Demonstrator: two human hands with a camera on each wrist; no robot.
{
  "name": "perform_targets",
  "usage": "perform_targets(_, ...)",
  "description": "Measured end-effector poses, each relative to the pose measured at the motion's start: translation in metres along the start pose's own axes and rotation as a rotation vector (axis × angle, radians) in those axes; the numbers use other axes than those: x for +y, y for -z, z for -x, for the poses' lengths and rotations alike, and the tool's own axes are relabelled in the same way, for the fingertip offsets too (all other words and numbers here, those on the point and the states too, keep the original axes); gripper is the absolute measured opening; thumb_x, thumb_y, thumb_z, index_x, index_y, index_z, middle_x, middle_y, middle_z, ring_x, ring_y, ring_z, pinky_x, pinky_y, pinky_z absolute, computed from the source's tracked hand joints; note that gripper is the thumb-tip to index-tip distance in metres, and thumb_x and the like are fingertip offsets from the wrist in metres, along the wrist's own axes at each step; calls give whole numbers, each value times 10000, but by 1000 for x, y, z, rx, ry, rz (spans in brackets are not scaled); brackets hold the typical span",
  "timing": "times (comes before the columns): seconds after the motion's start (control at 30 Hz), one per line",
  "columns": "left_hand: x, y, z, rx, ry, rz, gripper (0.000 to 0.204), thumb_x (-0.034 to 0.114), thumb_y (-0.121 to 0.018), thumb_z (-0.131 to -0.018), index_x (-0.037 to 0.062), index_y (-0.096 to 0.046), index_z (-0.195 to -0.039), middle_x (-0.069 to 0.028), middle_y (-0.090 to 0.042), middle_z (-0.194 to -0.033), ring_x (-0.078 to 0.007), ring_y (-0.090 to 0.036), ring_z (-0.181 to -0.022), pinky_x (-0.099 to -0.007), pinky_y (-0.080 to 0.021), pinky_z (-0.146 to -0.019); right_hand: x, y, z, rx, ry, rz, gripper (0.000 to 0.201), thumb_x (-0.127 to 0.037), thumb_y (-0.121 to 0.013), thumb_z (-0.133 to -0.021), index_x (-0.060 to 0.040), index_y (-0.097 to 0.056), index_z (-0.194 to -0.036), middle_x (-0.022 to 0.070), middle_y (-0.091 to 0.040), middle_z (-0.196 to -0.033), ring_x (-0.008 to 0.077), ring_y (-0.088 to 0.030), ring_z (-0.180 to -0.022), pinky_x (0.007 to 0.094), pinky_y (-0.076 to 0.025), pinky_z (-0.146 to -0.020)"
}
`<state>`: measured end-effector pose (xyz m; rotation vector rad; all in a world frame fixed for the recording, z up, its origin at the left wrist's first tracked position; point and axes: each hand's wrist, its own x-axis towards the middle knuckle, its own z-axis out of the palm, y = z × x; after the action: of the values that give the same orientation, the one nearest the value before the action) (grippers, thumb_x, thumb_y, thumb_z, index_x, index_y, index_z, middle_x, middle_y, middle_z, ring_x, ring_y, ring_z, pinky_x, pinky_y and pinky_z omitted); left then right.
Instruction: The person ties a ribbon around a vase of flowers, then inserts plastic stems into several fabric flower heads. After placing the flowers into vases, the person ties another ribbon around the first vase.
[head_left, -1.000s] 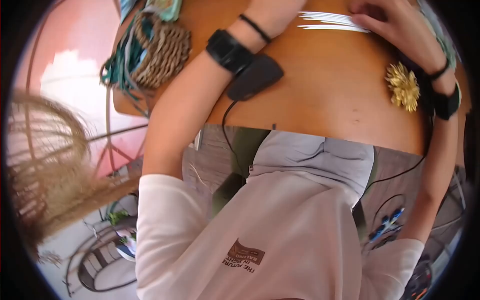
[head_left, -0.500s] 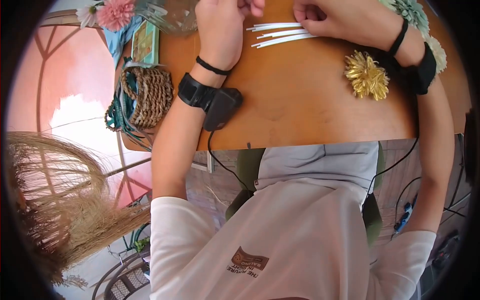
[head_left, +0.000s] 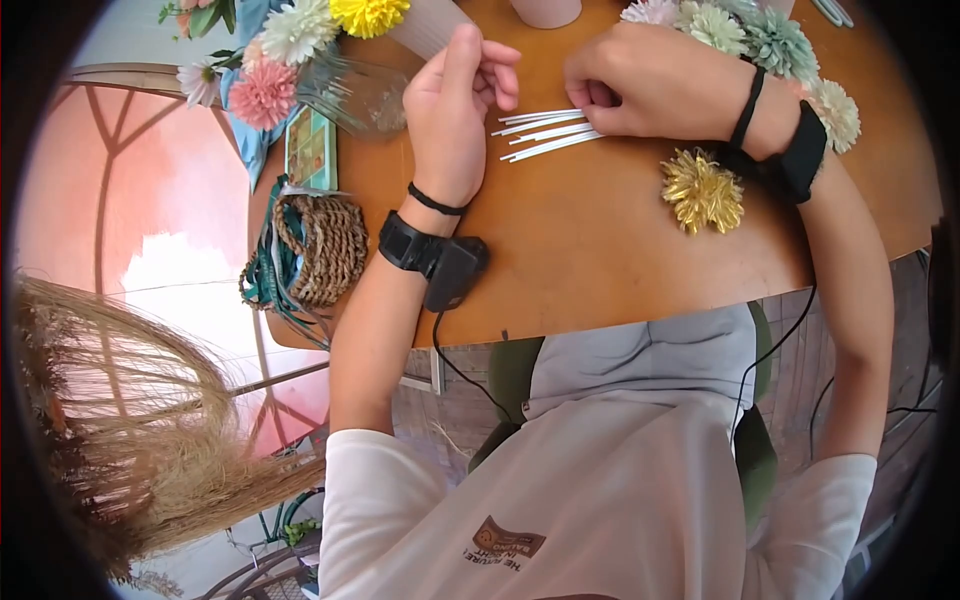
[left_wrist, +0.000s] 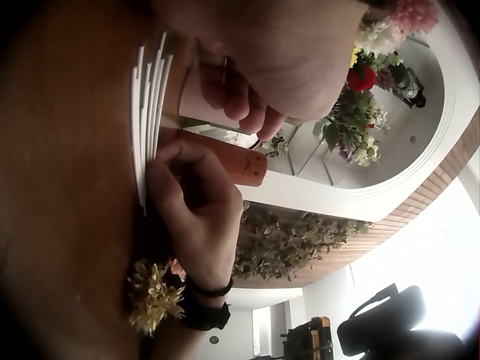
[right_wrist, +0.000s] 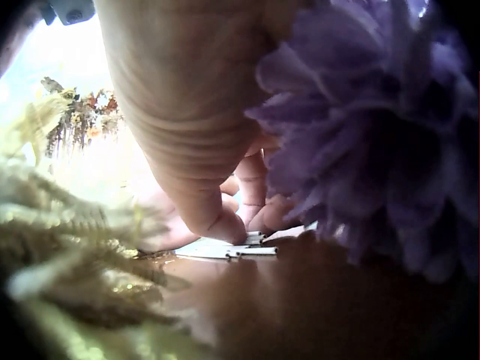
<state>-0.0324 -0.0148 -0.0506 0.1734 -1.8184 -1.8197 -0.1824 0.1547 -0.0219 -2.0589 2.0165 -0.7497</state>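
Observation:
A loose fan of thin white sticks [head_left: 545, 135] lies on the wooden table. My right hand [head_left: 665, 85] is at their right ends, its thumb and bent fingers pinching there. In the right wrist view the fingertips [right_wrist: 225, 229] come down right on the stick ends [right_wrist: 255, 251]. On the left of the sticks, my left hand [head_left: 455, 115] is raised thumb-up, its fingers loosely curled with nothing visible in them. The left wrist view has this left hand [left_wrist: 262, 60] above the sticks [left_wrist: 150, 112]. Below the right hand sits a gold tinsel-like flower [head_left: 703, 190].
A woven basket [head_left: 330, 250] with ribbons stands at the left table edge, near a green-framed box [head_left: 312, 150]. Bunched artificial flowers [head_left: 265, 95] and a clear vase [head_left: 370, 100] are behind. Pale flowers [head_left: 780, 45] lie past the right hand; a purple flower [right_wrist: 367, 135] is close to the right wrist camera.
The head view has tilted up, showing more of the table's far side. My left hand has come into full view beside the sticks; the right hand stays at their right ends.

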Motion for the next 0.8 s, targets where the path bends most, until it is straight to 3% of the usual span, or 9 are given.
perform_targets(0.17, 0, 0, 2, 1, -20, -10, 417, 326, -452, -1103, -19, -649, -977, -55, -583, -775, -136, -531, -706, -313, -481, -719, -6, 2, -1, -11, -34, 29, 99, -100, -672, -798, -20, -638, -844, 112, -648, -712, 283, -652, -675, 385, -527, -647)
perform_targets(0.27, 0, 1, -1, 29, -50, 2, 413, 327, -443, -1106, -17, -642, -994, -57, -589, -799, -137, -535, -728, -311, -482, -731, -8, 17, 2, 17, 40, 41, 139, -170, -641, -874, -35, -657, -846, 149, -679, -750, 356, -674, -728, 442, -535, -670)
perform_targets(0.37, 0, 1, -2, 91, -43, 40, 410, 334, -437, -1107, -14, -633, -1012, -58, -592, -811, -135, -534, -732, -299, -473, -733, -7, 11, 0, 186, 132, 31, 101, -90, -667, -819, -20, -621, -875, 108, -621, -741, 281, -633, -683, 386, -517, -653)
perform_targets(0.47, 0, 2, 0, 60, -36, 46, 424, 343, -434, -1107, -14, -637, -1002, -59, -597, -803, -133, -536, -723, -289, -463, -713, -5, 27, 2, 115, 157, 24, 135, -161, -632, -887, -34, -638, -843, 153, -658, -743, 371, -661, -732, 450, -530, -669)
perform_targets(0.57, 2, 0, 2, 40, -8, -22, 442, 352, -432, -1107, -17, -643, -985, -57, -603, -792, -129, -537, -709, -282, -454, -694, -8, 29, 2, 71, 154, 17, 134, -161, -631, -902, -32, -630, -865, 156, -655, -765, 375, -659, -745, 447, -528, -679)
perform_targets(0.67, 2, 0, 2, 14, 10, -61, 443, 349, -437, -1105, -15, -652, -972, -51, -612, -787, -115, -547, -708, -276, -473, -692, -6, 11, -2, 209, 155, 18, 96, -77, -660, -835, -23, -611, -897, 107, -601, -771, 279, -616, -691, 383, -506, -654)
perform_targets(0.8, 1, -1, 1, 33, -37, -6, 381, 298, -451, -1103, -19, -653, -1038, -48, -626, -847, -112, -561, -740, -288, -492, -695, 3, 8, -6, 319, 249, 32, 105, -101, -672, -890, -20, -652, -953, 108, -646, -779, 281, -638, -689, 358, -511, -641)
